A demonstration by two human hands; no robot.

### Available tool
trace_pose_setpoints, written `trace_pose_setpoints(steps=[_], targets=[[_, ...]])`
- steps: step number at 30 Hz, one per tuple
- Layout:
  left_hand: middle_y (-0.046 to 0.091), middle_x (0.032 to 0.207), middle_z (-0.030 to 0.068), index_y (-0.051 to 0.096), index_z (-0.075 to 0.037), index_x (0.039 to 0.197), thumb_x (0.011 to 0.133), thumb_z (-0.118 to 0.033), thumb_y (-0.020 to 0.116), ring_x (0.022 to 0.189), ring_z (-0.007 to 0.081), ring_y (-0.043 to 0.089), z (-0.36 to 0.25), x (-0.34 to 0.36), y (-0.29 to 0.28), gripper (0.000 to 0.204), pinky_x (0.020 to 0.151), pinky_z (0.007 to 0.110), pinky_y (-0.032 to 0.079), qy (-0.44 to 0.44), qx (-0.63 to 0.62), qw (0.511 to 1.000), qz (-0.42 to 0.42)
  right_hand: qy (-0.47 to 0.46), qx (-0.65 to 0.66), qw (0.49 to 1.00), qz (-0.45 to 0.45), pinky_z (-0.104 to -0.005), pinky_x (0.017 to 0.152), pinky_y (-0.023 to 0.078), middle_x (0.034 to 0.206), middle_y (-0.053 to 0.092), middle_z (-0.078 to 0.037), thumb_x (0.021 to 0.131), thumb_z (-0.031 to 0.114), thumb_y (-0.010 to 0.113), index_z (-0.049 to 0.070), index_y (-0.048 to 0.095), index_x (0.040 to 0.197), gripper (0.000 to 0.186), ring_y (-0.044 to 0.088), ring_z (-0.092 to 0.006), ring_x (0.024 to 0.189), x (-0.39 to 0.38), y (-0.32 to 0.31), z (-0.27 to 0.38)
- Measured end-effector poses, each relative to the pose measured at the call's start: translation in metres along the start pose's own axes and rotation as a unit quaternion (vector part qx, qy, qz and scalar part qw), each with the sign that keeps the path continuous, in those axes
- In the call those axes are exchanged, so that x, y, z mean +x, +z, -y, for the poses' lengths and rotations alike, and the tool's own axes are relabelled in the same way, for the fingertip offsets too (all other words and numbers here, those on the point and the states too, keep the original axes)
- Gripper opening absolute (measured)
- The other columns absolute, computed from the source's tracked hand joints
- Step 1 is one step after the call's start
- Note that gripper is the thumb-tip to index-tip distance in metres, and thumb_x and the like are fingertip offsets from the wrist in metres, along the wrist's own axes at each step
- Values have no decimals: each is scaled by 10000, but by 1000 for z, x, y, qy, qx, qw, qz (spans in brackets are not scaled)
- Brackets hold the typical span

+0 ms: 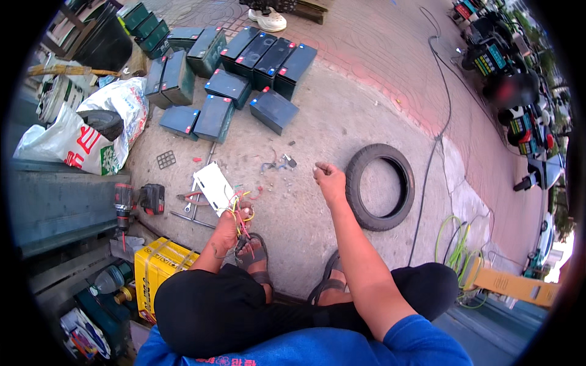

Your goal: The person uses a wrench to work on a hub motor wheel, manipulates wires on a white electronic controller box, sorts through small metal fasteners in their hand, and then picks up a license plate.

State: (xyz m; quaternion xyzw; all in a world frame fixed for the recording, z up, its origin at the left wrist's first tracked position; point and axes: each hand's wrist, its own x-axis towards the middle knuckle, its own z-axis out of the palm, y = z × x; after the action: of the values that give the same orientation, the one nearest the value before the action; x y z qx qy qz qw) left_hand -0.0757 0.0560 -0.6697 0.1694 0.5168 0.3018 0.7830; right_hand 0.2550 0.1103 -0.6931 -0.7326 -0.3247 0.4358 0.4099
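Observation:
My left hand point(233, 221), low in front of me, is closed on a bundle of red, yellow and green wires point(243, 209). A white rectangular panel point(210, 186) lies just beyond it, among the wires; I cannot tell whether it is held. My right hand point(329, 178) is raised left of a black tyre point(378, 221), fingers pinched on something too small to make out. Beside the panel are red-handled pliers point(187, 195) and metal wrenches point(191, 216). Further left are a drill point(123, 204) and its battery point(152, 199). Small loose parts point(287, 162) lie on the concrete.
Several dark battery blocks point(271, 111) stand ahead, with a white sack point(82, 143) at left. A yellow box point(157, 277) is by my left knee. Cables point(447, 110), a green hose point(459, 244) and parked scooters point(519, 128) are at right. A person's white shoe point(267, 21) shows at the top.

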Motion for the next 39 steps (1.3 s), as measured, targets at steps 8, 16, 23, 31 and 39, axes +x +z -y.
trace_pose_setpoints(steps=[8,16,23,31,39], targets=[[681,970,43,623,-40,1261,923,-121,717,692,91,597,-20,-4,16,360,570,259,470,-34,286,957,-16,-96,-275,948,125,-413,866,566,1002,756,-160,842,160,691,83,756,1122,298,723,-322,945,-16,54,8],[744,934,62,729,-13,1099,883,-212,767,822,139,670,-16,-14,9,296,727,317,552,-31,266,963,-18,-256,-382,872,168,-447,865,561,1029,718,-155,815,147,710,77,745,1067,264,687,-337,995,28,102,6],[691,896,22,682,-29,1126,894,-134,748,762,111,647,-48,-32,28,263,660,299,559,-95,264,960,-16,-315,-526,762,210,-421,817,595,1017,663,-153,790,87,682,45,727,974,194,667,-329,1021,68,137,-20],[670,882,-12,668,-35,1145,895,-63,736,838,115,641,-54,-32,32,261,745,305,547,-28,249,967,-41,-300,-609,688,258,-392,838,595,1098,660,-177,812,109,696,42,742,1013,217,671,-316,1025,66,137,-8],[670,882,-3,693,-29,1142,884,-71,756,677,60,539,-41,-23,22,269,583,248,448,1,239,967,-89,-139,-366,892,225,-355,691,572,859,716,-121,832,181,709,20,733,984,223,701,-240,769,30,120,12]])
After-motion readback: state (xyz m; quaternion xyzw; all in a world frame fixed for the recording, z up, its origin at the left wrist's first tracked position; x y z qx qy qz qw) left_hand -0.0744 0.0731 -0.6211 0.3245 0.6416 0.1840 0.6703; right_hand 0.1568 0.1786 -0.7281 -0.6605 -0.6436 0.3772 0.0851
